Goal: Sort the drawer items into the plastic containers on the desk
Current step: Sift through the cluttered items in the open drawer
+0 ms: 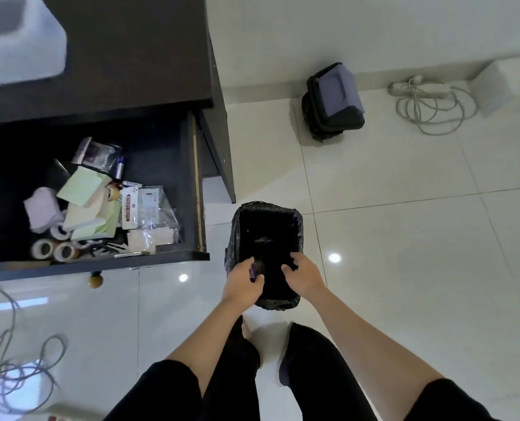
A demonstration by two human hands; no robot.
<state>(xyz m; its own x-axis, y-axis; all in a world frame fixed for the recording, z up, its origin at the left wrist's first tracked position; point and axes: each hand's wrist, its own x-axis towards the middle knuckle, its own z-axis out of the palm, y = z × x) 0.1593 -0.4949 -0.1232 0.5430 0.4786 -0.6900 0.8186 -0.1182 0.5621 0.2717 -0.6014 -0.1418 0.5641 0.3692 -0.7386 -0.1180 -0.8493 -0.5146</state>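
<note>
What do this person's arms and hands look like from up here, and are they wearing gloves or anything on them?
No gloves: the left hand and right hand are bare, and I can make out no rings, watch or bracelets. Both forearms are uncovered, with black sleeves ending around the elbows. The two arms come in from the bottom of the picture.

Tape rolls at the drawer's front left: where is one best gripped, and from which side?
Pinch a tape roll across its outer rim from above. The rolls sit against the drawer front wall, with sticky notes piled behind, so only the top looks open.
</note>
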